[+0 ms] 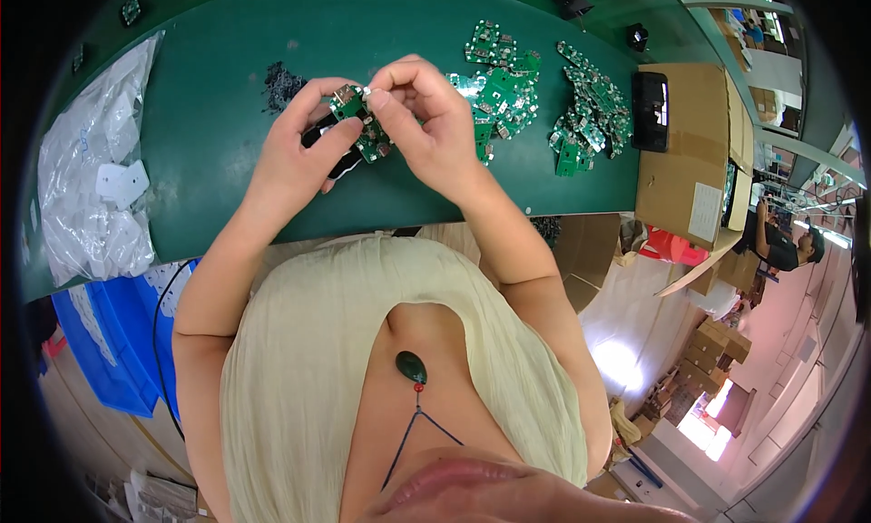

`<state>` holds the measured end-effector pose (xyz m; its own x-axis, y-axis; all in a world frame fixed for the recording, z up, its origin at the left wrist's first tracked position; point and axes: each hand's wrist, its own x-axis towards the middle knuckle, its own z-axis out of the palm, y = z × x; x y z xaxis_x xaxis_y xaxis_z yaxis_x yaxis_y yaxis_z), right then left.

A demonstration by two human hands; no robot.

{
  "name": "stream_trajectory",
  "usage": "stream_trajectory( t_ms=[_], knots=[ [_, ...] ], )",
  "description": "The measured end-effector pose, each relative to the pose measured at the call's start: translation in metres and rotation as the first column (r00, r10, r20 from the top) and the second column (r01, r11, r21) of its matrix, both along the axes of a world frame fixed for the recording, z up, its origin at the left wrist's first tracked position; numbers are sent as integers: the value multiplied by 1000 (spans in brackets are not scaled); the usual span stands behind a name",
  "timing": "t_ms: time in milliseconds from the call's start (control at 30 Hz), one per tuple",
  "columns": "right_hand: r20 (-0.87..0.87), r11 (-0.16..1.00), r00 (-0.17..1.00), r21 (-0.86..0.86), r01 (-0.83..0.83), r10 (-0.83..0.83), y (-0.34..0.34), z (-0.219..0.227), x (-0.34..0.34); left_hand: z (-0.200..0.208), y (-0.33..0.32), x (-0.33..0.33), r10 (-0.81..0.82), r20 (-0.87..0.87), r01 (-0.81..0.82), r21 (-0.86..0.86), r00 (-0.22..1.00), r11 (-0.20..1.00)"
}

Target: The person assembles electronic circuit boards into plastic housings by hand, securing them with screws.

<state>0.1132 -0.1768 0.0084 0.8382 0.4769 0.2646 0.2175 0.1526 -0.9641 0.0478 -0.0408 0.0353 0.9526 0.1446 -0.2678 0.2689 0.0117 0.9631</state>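
Observation:
Over the green table, my left hand (304, 151) grips a small green circuit board (370, 140) between thumb and fingers. A black object (346, 166) shows under the board in the same hand; its kind is mostly hidden. My right hand (422, 119) pinches at the board's upper corner, thumb and forefinger closed around a tiny whitish part (367, 91) that is too small to name. Just right of my right hand lies a heap of green circuit boards (508, 97). Left of my left hand is a small pile of tiny black pieces (282, 86).
A second heap of circuit boards (590, 110) lies farther right, beside a cardboard box (682, 160) with a black phone (650, 111) against it. Clear plastic bags (91, 178) cover the table's left end, with a white plate (122, 185) on them. A blue bin (113, 351) stands below left.

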Motion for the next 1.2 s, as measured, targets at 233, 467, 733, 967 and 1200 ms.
stream_trajectory(
  t_ms=[233,467,733,967,1200],
  knots=[
    [499,859,782,-504,-88,373,-20,33,20,11,13,-5,-111,-171,76,-201,979,977],
    [638,786,566,-617,-31,523,-20,40,23,7,8,-7,-95,-117,90,-53,988,995],
    [642,724,467,-690,6,608,-20,43,25,8,6,-6,-97,-109,100,21,989,995],
    [639,736,473,-677,-30,607,-17,43,27,8,6,-5,-99,-37,101,68,994,993],
    [617,716,498,-697,-12,609,-15,45,27,4,3,-4,-73,0,72,173,997,982]
  ],
)
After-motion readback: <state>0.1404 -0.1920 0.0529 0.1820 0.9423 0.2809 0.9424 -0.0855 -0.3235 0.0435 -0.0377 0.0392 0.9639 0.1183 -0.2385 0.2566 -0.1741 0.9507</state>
